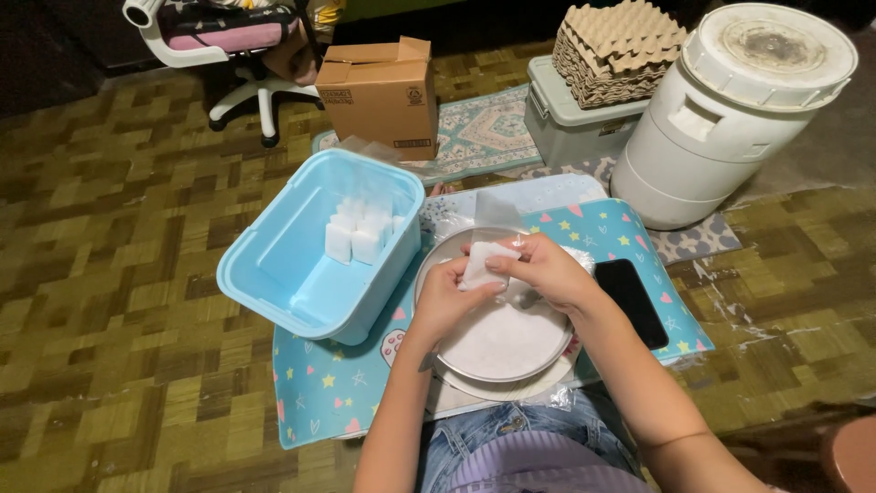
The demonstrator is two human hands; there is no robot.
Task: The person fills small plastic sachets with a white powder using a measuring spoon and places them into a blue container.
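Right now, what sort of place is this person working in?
Most likely the floor of a home, used as a makeshift workspace. The person sits on a patterned mat over parquet flooring, with a rolling desk chair, a cardboard box and stacked egg trays on a storage bin nearby.

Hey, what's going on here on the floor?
A person sits on the floor, both hands over a round metal pan of white powder. The left hand and right hand together hold a small white packet above it. To the left, a light blue plastic tub is tipped on its side with several white packets stacked inside. A black phone lies on the patterned mat.
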